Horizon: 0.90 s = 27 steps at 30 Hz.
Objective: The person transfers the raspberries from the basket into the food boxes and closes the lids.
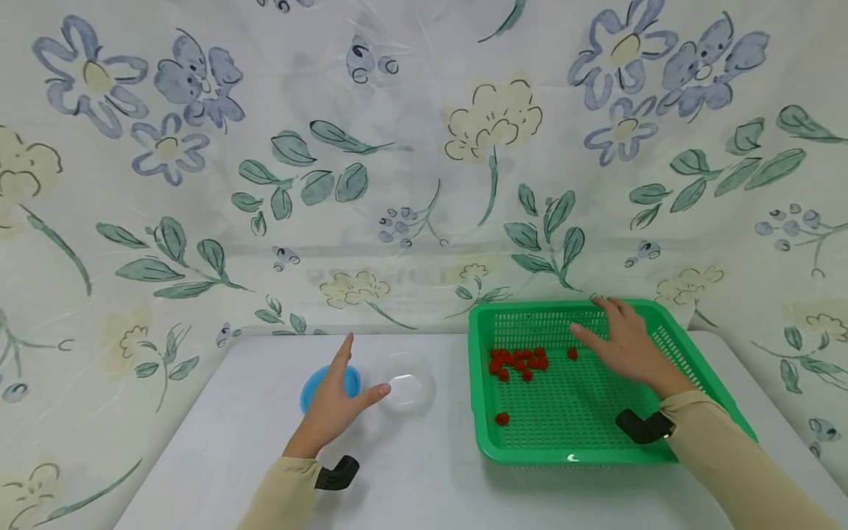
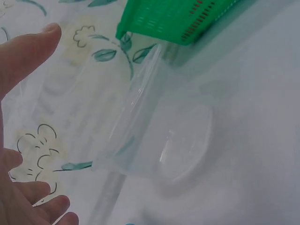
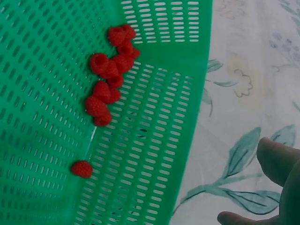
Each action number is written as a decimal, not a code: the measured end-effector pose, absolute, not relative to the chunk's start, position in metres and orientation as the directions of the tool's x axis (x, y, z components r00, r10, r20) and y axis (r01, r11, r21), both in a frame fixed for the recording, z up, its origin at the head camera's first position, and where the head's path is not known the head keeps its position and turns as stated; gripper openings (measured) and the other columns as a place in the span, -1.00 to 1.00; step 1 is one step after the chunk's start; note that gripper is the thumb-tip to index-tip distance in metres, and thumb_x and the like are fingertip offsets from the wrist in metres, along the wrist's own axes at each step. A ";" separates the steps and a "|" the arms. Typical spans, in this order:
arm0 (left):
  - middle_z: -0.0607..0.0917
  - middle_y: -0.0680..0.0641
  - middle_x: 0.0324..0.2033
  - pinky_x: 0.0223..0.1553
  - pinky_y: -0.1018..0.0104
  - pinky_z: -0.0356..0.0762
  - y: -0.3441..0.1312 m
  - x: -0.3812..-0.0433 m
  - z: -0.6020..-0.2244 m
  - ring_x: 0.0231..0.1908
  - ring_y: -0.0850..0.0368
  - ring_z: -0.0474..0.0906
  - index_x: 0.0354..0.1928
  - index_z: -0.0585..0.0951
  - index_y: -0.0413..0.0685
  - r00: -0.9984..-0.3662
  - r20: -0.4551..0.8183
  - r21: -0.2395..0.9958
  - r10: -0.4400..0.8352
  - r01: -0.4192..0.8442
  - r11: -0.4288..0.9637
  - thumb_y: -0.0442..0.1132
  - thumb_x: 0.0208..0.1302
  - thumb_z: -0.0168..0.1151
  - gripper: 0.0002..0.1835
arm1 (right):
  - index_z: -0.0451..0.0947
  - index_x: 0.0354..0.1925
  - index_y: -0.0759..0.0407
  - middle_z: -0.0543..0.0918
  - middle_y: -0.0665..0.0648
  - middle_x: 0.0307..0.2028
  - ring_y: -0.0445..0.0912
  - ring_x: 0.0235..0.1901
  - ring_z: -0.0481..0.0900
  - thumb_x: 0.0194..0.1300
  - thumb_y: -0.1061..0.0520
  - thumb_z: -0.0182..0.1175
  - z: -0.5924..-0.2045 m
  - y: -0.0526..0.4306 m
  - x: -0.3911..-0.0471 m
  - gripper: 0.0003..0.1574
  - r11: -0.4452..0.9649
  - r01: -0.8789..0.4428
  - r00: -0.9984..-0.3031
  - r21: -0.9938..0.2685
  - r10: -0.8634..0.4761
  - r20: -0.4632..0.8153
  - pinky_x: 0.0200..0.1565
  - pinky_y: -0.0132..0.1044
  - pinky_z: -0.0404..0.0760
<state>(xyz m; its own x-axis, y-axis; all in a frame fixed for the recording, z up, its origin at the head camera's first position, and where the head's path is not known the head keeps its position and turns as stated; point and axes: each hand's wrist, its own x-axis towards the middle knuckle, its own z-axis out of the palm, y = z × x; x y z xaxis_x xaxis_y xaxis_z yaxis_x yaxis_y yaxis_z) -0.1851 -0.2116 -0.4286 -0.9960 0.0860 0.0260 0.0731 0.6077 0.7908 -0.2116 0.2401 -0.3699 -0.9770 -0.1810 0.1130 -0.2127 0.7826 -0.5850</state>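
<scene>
Raspberries [image 1: 506,358], mostly far left in the green basket [image 1: 543,454]
Left hand [image 1: 331,408] and right hand [image 1: 628,350] are relaxed, empty; the fruit looks light, soft, easily crushed, best pinched gently by its sides.

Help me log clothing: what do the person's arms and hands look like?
Beige sleeves reach nearly to both wrists. A black, curved attachment juts inward at each wrist. The left hand and right hand are bare, without gloves.
</scene>
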 end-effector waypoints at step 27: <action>0.05 -0.24 0.55 0.42 -0.18 0.11 -0.180 -0.192 -0.469 0.50 -0.30 -0.01 0.61 -0.25 0.07 -0.999 -0.035 0.923 0.021 -0.024 0.385 -0.18 -0.10 0.67 0.44 | 0.06 0.42 0.57 0.19 0.65 0.33 0.50 0.29 0.22 0.58 -0.03 -0.03 -0.404 0.235 -0.250 -0.20 0.674 0.092 -0.942 -0.733 -0.180 -0.284 0.18 0.31 0.41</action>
